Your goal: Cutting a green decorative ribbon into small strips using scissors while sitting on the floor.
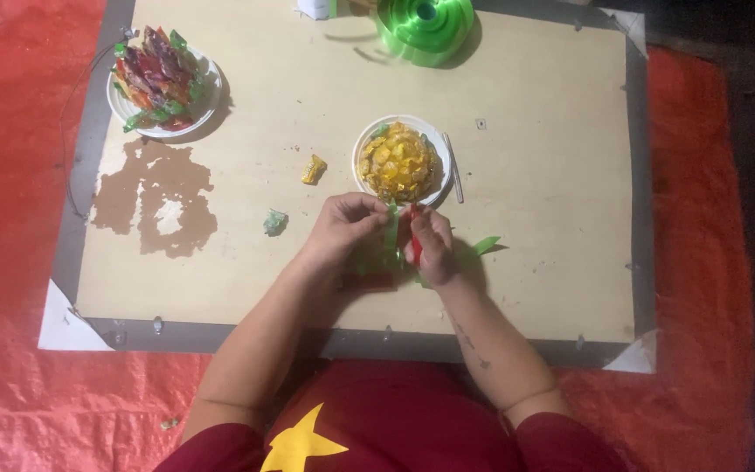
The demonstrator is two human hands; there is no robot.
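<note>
My left hand (342, 229) and my right hand (432, 246) meet over the middle of a tan board (535, 262). Between them they pinch a strip of green ribbon (392, 229) and a small red piece (415, 249); one ribbon end (486, 245) sticks out to the right. Just beyond my fingers stands a white plate (438, 140) heaped with yellow wrapped candies (398, 162).
A second white plate (207, 100) of red and green wrapped candies sits at the board's far left. A green ribbon roll (424, 26) lies at the far edge. A loose yellow candy (313, 169), a green scrap (275, 222) and a thin white stick (453, 168) lie nearby. Red sheeting (10, 175) surrounds the board.
</note>
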